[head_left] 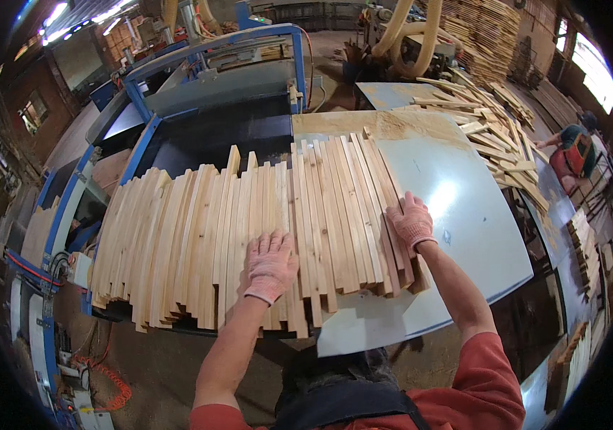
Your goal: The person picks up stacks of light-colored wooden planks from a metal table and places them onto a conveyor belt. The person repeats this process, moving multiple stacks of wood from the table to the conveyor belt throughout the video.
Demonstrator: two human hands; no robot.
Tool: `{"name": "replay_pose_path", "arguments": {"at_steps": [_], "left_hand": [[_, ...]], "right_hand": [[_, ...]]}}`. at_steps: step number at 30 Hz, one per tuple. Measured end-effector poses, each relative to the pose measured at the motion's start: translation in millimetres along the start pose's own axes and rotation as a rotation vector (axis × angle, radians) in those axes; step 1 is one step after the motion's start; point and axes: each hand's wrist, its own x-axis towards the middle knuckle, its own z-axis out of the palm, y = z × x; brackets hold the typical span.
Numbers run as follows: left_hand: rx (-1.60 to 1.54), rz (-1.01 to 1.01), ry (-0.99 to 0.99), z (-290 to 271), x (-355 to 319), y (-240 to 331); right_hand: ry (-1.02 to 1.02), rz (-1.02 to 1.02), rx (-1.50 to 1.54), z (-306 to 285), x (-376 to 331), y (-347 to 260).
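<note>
A wide row of pale wooden strips (pixel 199 236) lies side by side, spanning a dark machine bed and a light metal sheet (pixel 457 215). Their near ends are uneven, and a few strips jut out at the far side. My left hand (pixel 272 264), in a pinkish work glove, rests flat on top of the strips near the middle, fingers stretched forward. Against the right edge of the row lies my right hand (pixel 412 221), gloved the same way, its fingers extended along the outermost strips. Neither hand is wrapped round a strip.
A blue-framed machine (pixel 213 54) stands behind the row. Loose wooden strips (pixel 492 136) are heaped at the far right, with stacked boards (pixel 482 39) beyond. Another person (pixel 578 154) works at the right. A beige hose (pixel 421 50) hangs at the back. A coiled orange hose (pixel 116 387) lies lower left.
</note>
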Motion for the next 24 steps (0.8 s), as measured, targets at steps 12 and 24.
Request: {"name": "replay_pose_path", "arguments": {"at_steps": [12,24], "left_hand": [[-0.008,0.000,0.129,12.3,-12.3,-7.0],[0.004,0.024,0.034,7.4,-10.5,-7.7]], "right_hand": [[0.027,-0.448,-0.124,97.0,-46.7,-208.0],[0.065,-0.359,-0.120,87.3,-23.5,-152.9]]}}
